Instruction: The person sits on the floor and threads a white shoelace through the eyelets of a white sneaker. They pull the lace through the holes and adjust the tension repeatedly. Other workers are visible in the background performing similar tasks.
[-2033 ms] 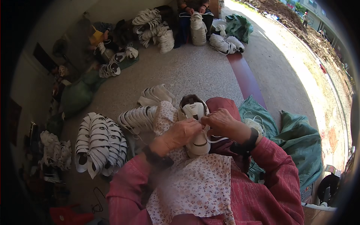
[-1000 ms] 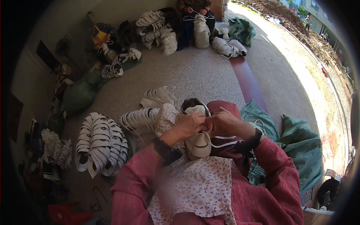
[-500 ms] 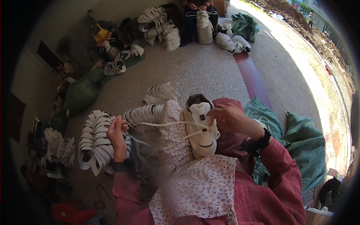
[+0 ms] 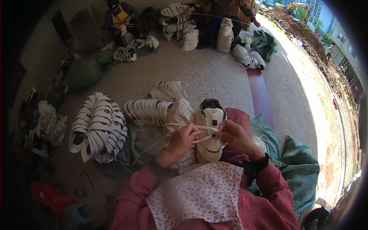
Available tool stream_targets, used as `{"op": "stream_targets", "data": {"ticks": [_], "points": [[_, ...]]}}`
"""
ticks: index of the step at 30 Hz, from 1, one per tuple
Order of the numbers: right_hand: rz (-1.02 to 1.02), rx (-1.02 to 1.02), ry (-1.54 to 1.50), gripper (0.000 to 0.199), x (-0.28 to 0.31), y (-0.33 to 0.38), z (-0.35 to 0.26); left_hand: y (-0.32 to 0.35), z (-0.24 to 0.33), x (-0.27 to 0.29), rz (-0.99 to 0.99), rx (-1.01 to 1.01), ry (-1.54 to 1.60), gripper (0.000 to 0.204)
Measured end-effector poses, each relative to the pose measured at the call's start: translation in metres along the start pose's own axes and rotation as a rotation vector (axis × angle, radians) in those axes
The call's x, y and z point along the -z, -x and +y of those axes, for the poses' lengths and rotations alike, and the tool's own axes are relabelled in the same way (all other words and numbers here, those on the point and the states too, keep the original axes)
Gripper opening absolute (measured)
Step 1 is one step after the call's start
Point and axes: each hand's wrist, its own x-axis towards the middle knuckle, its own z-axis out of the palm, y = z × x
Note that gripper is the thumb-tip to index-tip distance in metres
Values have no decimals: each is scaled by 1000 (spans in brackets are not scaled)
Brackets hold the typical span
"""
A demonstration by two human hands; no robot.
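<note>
A cream sneaker upper [image 4: 210,152] with a dark collar lies over my knees, its toe toward me. A long white shoelace [image 4: 205,127] is partly threaded across its front and stretches between my hands. My left hand [image 4: 179,142] is closed in a pinch on the lace, just left of the shoe. At the shoe's right edge, my right hand [image 4: 238,137] pinches the lace near the eyelets, its fingertips over the tongue. Which lace end each hand holds is hard to make out. A floral apron [image 4: 199,189] covers my lap under the shoe.
Nested stacks of white shoe uppers [image 4: 100,128] stand on the floor to my left, with more uppers [image 4: 147,112] ahead. Green sacks [image 4: 293,168] lie at my right. A red plastic stool [image 4: 51,197] is lower left. Two people work at the back, one in a yellow apron [image 4: 120,17].
My left hand has come in from the far left to beside the shoe, and the lace span is shorter. My right hand has shifted slightly down. The view has tilted up.
</note>
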Motion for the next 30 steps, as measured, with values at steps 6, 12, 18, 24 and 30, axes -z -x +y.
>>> {"op": "stream_targets", "data": {"ticks": [6,12,18,24,30], "points": [[321,63,-594,23,50,37,0,2,1,-8,43,-170,-172,14],[578,242,-867,27,108,83,44,-3,-5,-12,-21,-185,-258,19],[756,283,-1100,25,149,117,82,-13,-3,-10,-156,21,-113,22],[852,328,-1205,25,181,142,118,-16,-4,-23,-68,46,-138,22],[908,352,-1196,30,223,181,152,-23,28,2,59,-433,-421,25]]}}
